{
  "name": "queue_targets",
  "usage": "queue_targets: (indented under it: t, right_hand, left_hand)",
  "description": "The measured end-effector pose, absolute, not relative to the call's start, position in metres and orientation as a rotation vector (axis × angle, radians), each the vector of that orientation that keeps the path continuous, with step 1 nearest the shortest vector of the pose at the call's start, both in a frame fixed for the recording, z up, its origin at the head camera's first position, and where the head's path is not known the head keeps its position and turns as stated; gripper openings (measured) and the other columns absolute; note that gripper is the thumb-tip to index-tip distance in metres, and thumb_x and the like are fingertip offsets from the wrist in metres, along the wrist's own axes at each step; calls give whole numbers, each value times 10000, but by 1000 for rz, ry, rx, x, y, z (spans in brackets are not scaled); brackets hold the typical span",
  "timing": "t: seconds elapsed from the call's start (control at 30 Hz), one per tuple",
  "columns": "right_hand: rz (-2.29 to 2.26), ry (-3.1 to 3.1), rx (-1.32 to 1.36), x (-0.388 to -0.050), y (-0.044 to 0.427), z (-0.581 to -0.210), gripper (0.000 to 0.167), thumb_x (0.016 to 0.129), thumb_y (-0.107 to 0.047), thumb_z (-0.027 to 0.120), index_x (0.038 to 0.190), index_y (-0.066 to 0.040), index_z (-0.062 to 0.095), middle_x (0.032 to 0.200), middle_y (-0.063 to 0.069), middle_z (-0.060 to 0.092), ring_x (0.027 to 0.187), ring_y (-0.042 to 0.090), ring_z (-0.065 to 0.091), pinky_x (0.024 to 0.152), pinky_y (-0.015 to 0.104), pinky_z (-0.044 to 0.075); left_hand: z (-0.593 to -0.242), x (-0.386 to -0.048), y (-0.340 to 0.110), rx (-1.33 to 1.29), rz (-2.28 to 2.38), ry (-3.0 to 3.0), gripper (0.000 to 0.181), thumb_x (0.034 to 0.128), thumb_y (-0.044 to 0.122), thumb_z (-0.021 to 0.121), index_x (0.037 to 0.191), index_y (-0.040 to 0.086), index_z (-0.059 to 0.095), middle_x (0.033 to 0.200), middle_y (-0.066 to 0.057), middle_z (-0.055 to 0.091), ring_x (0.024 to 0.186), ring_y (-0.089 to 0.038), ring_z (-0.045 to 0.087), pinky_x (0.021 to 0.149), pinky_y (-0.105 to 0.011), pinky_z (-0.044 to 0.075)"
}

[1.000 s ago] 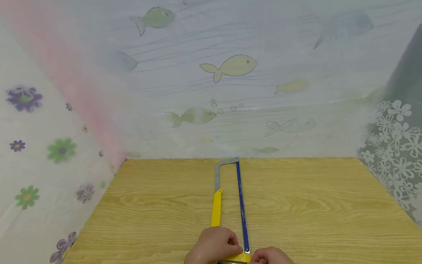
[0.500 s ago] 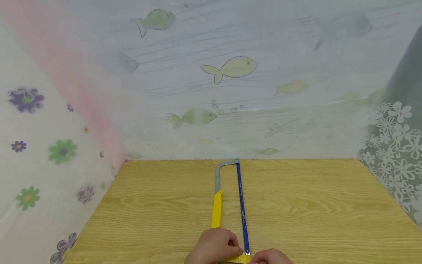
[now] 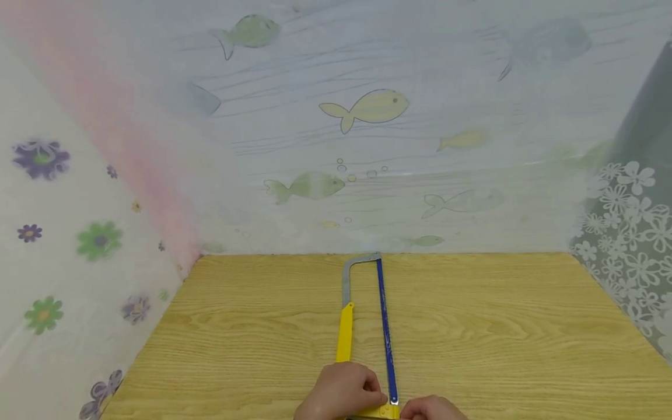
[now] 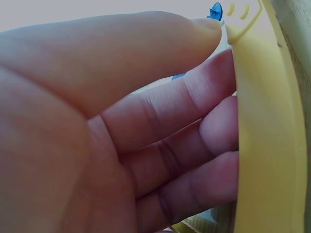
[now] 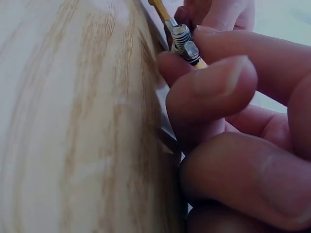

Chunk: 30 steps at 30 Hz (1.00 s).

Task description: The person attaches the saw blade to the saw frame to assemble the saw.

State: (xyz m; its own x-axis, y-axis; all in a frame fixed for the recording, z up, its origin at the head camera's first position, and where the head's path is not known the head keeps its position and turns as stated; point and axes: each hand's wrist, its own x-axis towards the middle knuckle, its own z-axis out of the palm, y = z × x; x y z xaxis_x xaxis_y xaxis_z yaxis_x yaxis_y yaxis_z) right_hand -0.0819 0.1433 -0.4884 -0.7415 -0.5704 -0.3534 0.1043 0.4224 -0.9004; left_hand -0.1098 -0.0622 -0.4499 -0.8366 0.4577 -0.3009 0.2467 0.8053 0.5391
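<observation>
A hacksaw [image 3: 344, 332] lies on the wood-grain table, its yellow and grey frame to the left and its blue blade [image 3: 385, 326] to the right. My left hand [image 3: 343, 388] grips the yellow part at the near end, and in the left wrist view the curled fingers meet the yellow handle [image 4: 272, 126]. Beside the near blade end, my right hand [image 3: 433, 407] is partly cut off by the bottom edge. In the right wrist view its thumb and fingertips pinch around a small threaded metal screw [image 5: 181, 38] at the saw's end. The fingers partly hide that screw.
The wood-grain table [image 3: 499, 326] reaches back to a whitish sheet [image 3: 378, 151] printed with fish. A flower-printed sheet [image 3: 68, 280] stands on the left, and a grey one with white flowers [image 3: 637, 233] on the right. The saw's far tip lies close to the back sheet.
The head view has shifted very slightly. My right fingers have moved a little at the saw's near end; the left hand and hacksaw hold their place.
</observation>
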Motion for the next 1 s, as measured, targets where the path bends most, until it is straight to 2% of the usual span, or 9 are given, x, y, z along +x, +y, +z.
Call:
queue_targets:
  t: [0.47, 0.8, 1.0]
  right_hand:
    - [-1467, 2006, -365, -79, 141, -489, 180, 756, -241, 675, 745, -98, 566, 568, -52, 475, 500, 77, 416, 482, 189, 333]
    - [-1361, 2072, -318, -79, 141, -486, 268, 813, -361, 617, 745, -102, 622, 593, -55, 530, 551, 93, 474, 527, 233, 375]
    - [-1350, 2060, -293, -79, 141, -487, 296, 821, -367, 608, 780, -76, 646, 654, -29, 585, 607, 112, 518, 575, 264, 404]
  left_hand:
    - [-451, -109, -62, 533, 685, 2581, 208, 757, 438, 633, 626, 276, 624, 548, 171, 499, 514, -26, 438, 524, -226, 329]
    - [-450, -110, -62, 534, 672, 2587, 195, 760, 439, 628, 637, 287, 629, 556, 181, 501, 518, -20, 440, 526, -227, 338]
    - [-449, -109, -60, 519, 663, 2577, 194, 763, 433, 627, 638, 285, 624, 560, 176, 502, 522, -23, 440, 532, -231, 341]
